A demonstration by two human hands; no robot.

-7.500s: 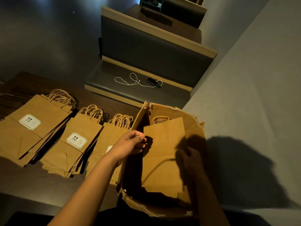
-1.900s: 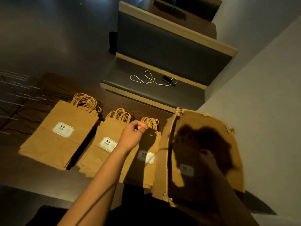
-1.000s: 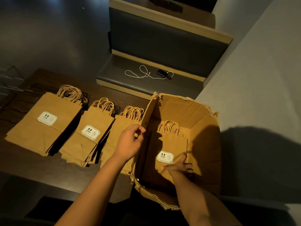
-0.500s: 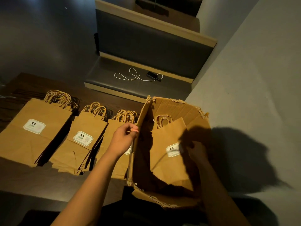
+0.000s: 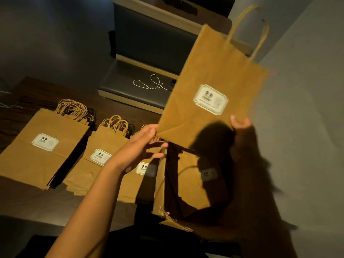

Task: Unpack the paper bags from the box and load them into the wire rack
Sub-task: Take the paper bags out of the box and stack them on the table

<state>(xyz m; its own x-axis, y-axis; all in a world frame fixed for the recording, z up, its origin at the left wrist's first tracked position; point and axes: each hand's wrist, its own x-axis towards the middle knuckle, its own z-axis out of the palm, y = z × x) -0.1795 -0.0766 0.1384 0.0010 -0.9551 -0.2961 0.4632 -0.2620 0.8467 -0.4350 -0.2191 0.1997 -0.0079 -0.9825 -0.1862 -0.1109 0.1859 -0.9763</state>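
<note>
Three piles of paper bags (image 5: pixel 42 146) lie on the counter (image 5: pixel 28 202). My left hand (image 5: pixel 143 146) pinches the bottom corner of one bag (image 5: pixel 210 90) held up over the box (image 5: pixel 186 183). My right hand (image 5: pixel 240 125) grips its other corner.

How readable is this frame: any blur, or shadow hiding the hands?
Head view: dim, warm light; the raised paper bag is motion-blurred, its label unreadable; the right hand and the box sit in deep shadow; the left hand is lit and clear.
</note>
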